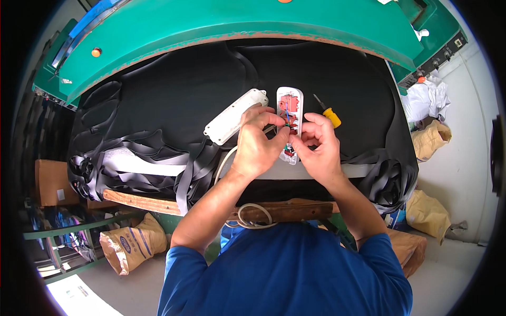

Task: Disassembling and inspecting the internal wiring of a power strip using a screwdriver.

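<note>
An opened white power strip housing (300, 103), with red inner parts and thin wires showing, lies on the black sheets in front of me. Over its middle, my left hand (258, 141) pinches thumb and index finger together at the thin wires. Close beside it, my right hand (320, 150) has thumb and fingers drawn together at the same wiring. The fingertips hide exactly what each hand grips. A long white cover (232, 118) lies left of the housing, partly behind my left hand. To the right rests a screwdriver (331, 117) with a yellow handle.
A pale cable (223, 167) runs beneath my left forearm to a coil (255, 216) at the wooden edge. Black strips (195, 171) hang along the front. A green machine beam (237, 23) spans the back. Paper sacks (134, 241) and a cardboard box (52, 181) stand around.
</note>
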`<state>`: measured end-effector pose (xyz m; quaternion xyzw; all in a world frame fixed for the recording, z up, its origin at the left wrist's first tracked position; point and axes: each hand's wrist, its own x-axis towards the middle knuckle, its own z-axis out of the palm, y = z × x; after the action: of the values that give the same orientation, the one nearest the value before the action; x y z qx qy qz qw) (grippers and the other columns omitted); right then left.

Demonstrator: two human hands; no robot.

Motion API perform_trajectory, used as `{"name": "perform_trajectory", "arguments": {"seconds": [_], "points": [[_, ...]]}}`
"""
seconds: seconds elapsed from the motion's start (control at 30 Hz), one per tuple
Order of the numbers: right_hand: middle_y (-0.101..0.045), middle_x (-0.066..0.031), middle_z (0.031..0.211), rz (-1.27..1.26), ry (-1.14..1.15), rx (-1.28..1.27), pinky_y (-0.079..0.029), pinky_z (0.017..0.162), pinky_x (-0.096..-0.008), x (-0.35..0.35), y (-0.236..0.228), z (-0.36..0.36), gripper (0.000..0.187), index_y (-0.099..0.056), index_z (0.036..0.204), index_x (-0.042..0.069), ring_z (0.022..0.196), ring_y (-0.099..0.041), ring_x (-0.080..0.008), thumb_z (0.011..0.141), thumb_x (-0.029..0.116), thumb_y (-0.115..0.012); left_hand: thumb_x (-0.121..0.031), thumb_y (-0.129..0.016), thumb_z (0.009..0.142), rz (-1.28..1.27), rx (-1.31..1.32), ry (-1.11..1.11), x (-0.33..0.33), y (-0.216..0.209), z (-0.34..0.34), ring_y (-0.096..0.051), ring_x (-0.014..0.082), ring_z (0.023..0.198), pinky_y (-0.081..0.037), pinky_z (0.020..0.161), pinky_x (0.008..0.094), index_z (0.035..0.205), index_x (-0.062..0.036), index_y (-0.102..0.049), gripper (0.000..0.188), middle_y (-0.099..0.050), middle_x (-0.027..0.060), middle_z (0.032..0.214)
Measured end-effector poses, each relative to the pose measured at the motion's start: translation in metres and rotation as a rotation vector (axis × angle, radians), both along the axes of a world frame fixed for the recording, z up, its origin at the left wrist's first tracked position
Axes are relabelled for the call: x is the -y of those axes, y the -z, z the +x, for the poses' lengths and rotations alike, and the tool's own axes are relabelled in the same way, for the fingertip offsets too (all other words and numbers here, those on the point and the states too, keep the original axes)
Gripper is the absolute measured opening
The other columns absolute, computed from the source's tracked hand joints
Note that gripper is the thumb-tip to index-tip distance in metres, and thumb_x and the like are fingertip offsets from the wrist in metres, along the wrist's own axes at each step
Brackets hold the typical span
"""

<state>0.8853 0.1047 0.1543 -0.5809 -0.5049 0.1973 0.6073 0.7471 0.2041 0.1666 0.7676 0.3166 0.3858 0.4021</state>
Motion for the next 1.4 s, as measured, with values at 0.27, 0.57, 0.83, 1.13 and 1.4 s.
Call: {"name": "perform_trajectory", "arguments": {"seconds": [0.27,0.57,0.83,1.13,1.4], "points": [[-0.074,-0.0132,0.096,-0.003,-0.008,0.067,-0.06,0.068,-0.0275,-0.001,-0.003,-0.002,0.05,-0.048,0.129,-0.001,0.081,-0.074,-0.0164,0.087,-0.004,-0.076,-0.01,-0.081,0.079,-0.061,0.008,0.069,-0.009,-0.001,-0.003,-0.055,0.0383,0.126,-0.044,0.108,0.0473,0.089,-0.0039,-0.074,0.013,-0.066,0.0196,0.12],[-0.075,-0.0142,0.097,-0.023,0.007,0.025,-0.059,0.067,-0.0272,-0.001,-0.004,-0.001,0.05,-0.048,0.128,-0.001,0.082,-0.074,-0.0166,0.087,-0.002,-0.077,-0.006,-0.079,0.079,-0.035,0.029,0.086,-0.008,0.005,-0.007,-0.053,0.0375,0.129,-0.043,0.109,0.046,0.09,-0.0044,-0.073,0.012,-0.065,0.0197,0.123],[-0.075,-0.0135,0.096,-0.03,0.008,0.046,-0.059,0.065,-0.0264,-0.001,-0.006,-0.001,0.049,-0.048,0.127,-0.001,0.08,-0.074,-0.0165,0.087,-0.001,-0.077,-0.008,-0.079,0.084,0.026,-0.002,0.14,-0.012,-0.001,-0.007,-0.049,0.0394,0.137,-0.039,0.114,0.0488,0.099,-0.0043,-0.072,0.017,-0.064,0.0188,0.129],[-0.075,-0.0119,0.092,-0.016,0.015,0.098,-0.058,0.061,-0.0257,-0.003,-0.008,-0.002,0.047,-0.05,0.125,0.0,0.076,-0.073,-0.0142,0.086,-0.002,-0.078,-0.009,-0.076,0.087,0.049,-0.085,0.152,-0.012,-0.003,-0.005,-0.044,0.044,0.139,-0.032,0.119,0.0532,0.097,-0.0045,-0.071,0.012,-0.062,0.0205,0.131],[-0.074,-0.0101,0.088,-0.089,0.073,0.111,-0.053,0.057,-0.0252,-0.006,-0.013,-0.004,0.042,-0.053,0.119,0.002,0.066,-0.066,-0.0096,0.086,-0.001,-0.078,-0.008,-0.068,0.088,-0.238,-0.018,0.16,-0.006,0.006,-0.003,-0.059,0.0359,0.114,-0.048,0.097,0.044,0.093,0.0001,-0.068,0.01,-0.065,0.0203,0.113]]}}
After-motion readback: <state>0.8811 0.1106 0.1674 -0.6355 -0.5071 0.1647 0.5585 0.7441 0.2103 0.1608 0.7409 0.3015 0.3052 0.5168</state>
